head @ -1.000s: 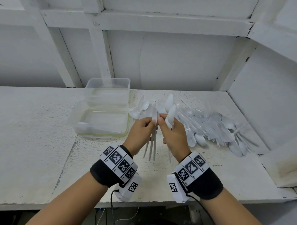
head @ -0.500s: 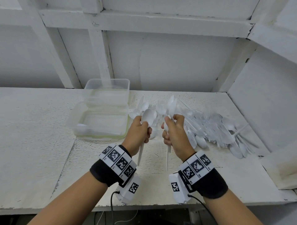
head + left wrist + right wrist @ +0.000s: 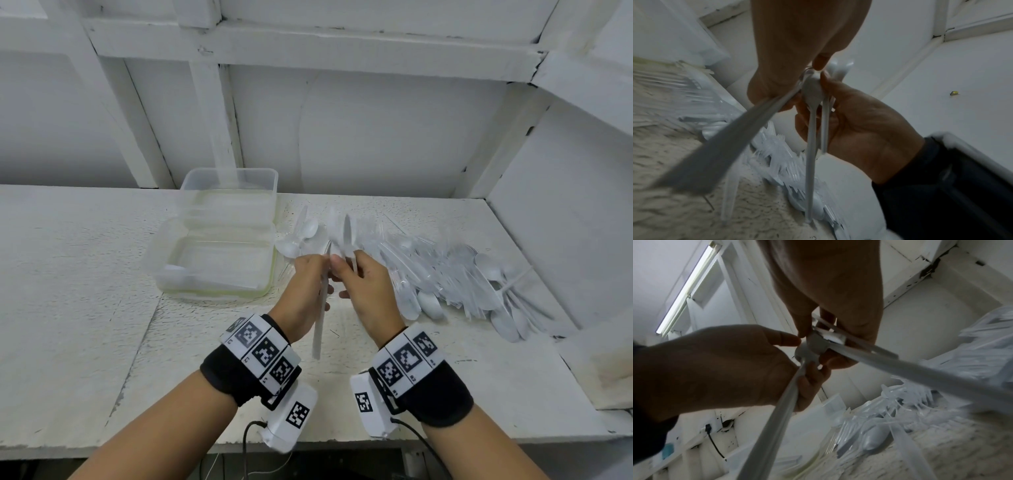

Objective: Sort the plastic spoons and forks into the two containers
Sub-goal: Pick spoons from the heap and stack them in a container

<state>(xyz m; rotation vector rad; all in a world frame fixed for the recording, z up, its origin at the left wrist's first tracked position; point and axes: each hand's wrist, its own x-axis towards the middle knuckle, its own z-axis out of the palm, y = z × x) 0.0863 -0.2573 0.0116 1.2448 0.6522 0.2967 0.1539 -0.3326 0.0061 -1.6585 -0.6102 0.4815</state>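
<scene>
Above the white table, my left hand [image 3: 320,265] grips one white plastic spoon [image 3: 318,318], its handle pointing down toward me. My right hand [image 3: 346,270] is close against it and holds a small bunch of white spoons [image 3: 347,233], bowls up. In the left wrist view the spoon bunch [image 3: 812,138] hangs from my right hand's fingers [image 3: 838,100]. The right wrist view has my left hand [image 3: 797,353] pinching its spoon's handle [image 3: 777,418] near the bowl. Two clear containers stand at the left, a far container [image 3: 229,181] and a near container [image 3: 164,260] with a white piece inside.
A large pile of white and clear plastic spoons and forks [image 3: 462,281] spreads over the right of the table as far as the side wall [image 3: 565,222]. The back wall rises just behind the containers. Bare tabletop [image 3: 68,291] lies to the left.
Half a second ago my hands were apart, each holding spoons. They have come back together, so my left hand's spoon now meets the bunch in my right hand.
</scene>
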